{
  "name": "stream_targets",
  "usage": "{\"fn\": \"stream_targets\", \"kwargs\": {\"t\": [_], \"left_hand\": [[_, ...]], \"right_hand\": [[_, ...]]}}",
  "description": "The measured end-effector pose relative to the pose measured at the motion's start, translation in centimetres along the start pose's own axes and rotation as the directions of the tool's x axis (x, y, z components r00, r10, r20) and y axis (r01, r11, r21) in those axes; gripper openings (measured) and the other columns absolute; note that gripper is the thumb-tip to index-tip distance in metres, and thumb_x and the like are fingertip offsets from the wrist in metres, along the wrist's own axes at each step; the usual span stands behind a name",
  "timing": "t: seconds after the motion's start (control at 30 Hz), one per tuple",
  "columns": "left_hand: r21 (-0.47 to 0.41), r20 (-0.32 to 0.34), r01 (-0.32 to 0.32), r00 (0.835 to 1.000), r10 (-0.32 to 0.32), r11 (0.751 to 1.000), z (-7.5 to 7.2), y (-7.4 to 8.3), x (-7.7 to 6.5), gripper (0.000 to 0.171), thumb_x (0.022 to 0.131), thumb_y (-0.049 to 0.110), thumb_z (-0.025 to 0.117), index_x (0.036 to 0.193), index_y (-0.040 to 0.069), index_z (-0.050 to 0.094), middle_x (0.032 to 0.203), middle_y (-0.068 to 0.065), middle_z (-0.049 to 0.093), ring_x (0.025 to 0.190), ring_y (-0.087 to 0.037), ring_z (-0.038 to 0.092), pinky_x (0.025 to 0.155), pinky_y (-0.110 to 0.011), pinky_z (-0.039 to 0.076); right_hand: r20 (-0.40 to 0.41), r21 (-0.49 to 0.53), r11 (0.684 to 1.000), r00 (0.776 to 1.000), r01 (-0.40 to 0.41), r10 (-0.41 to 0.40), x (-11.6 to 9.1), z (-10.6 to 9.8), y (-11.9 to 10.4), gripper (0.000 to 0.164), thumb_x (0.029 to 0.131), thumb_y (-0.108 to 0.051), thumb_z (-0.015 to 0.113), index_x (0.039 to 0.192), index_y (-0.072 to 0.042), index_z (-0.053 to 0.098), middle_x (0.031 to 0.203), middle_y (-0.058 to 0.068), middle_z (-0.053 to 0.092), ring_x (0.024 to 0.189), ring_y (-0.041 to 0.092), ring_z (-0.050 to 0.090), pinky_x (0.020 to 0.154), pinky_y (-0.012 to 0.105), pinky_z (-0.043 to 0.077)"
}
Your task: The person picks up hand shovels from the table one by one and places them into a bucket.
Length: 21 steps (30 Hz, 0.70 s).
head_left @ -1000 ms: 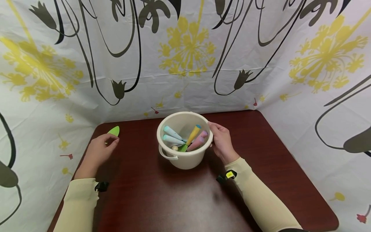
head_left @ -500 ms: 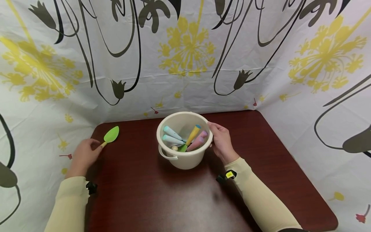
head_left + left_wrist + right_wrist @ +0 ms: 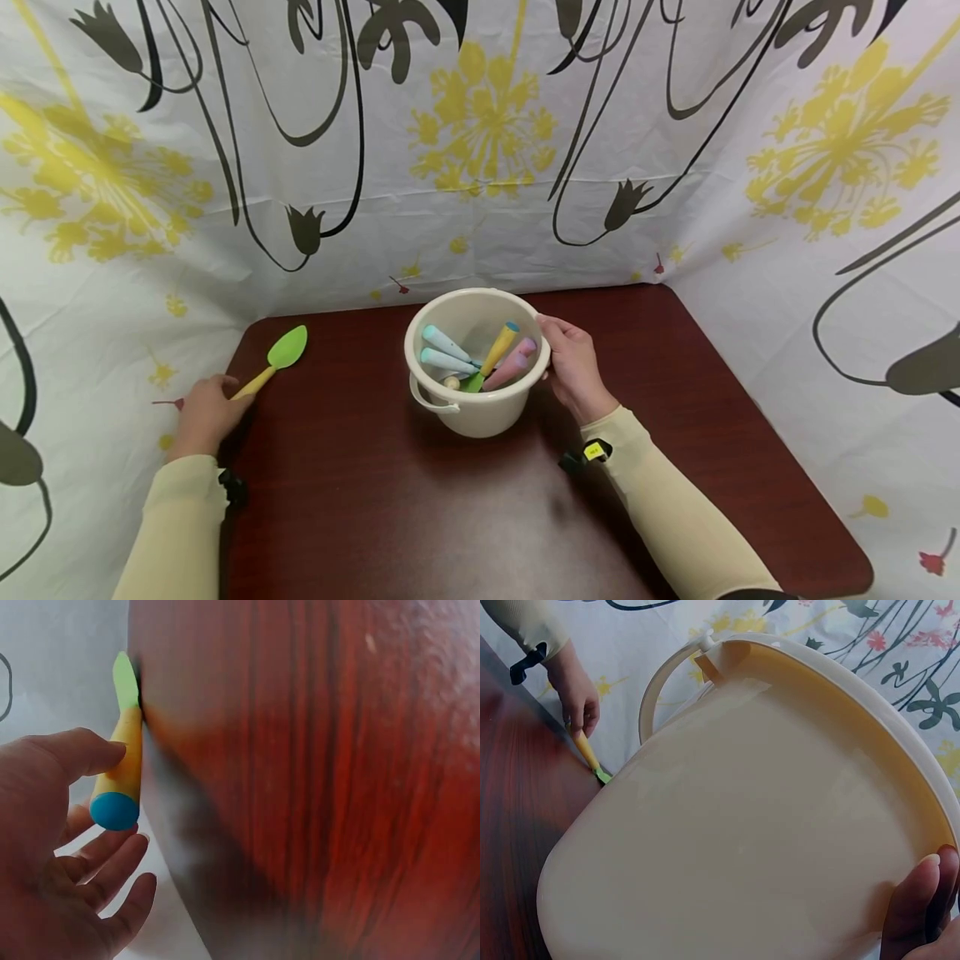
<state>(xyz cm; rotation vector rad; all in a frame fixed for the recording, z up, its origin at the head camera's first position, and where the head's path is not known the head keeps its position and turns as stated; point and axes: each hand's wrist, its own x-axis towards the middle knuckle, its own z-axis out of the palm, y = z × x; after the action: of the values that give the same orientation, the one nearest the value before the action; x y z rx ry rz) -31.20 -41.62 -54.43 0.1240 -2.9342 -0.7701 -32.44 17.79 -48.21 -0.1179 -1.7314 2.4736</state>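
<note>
At the table's left edge, my left hand (image 3: 206, 414) pinches the yellow handle of a small garden trowel (image 3: 287, 347). The trowel has a pointed green blade, which lies on the tabletop towards the back left corner. In the left wrist view the thumb presses on the handle (image 3: 126, 761) near its blue end, while the other fingers are loosely bent below. My right hand (image 3: 576, 367) grips the right rim of a cream bucket (image 3: 480, 414) standing upright on the table. Inside the bucket sit several tools with light blue, pink and yellow handles (image 3: 498, 350); their heads are mostly hidden.
The dark red-brown wooden table (image 3: 450, 517) has rounded corners. White fabric (image 3: 480, 225) printed with flowers hangs close along its back and both sides. The bucket's handle (image 3: 433, 402) hangs down at its front left.
My left hand has moved towards me and left along the trowel, from over its blade to the end of its handle. The right hand and bucket have stayed put.
</note>
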Motion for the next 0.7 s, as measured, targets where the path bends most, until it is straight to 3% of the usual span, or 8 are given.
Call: {"fn": "stream_targets", "kwargs": {"t": [0.7], "left_hand": [[-0.076,0.008,0.113,0.994,-0.112,0.991,0.57,-0.16,0.07,0.049,0.110,0.030,0.066,0.135,-0.012,0.064,0.129,-0.037,0.065,0.111,-0.052,0.063,0.094,-0.066,0.052]], "right_hand": [[0.008,0.003,1.000,1.000,0.000,0.000,0.07,-0.01,-0.03,0.038,0.108,-0.028,0.074,0.127,0.005,0.075,0.073,0.003,0.071,0.044,0.007,0.054,0.039,0.022,0.041]]}}
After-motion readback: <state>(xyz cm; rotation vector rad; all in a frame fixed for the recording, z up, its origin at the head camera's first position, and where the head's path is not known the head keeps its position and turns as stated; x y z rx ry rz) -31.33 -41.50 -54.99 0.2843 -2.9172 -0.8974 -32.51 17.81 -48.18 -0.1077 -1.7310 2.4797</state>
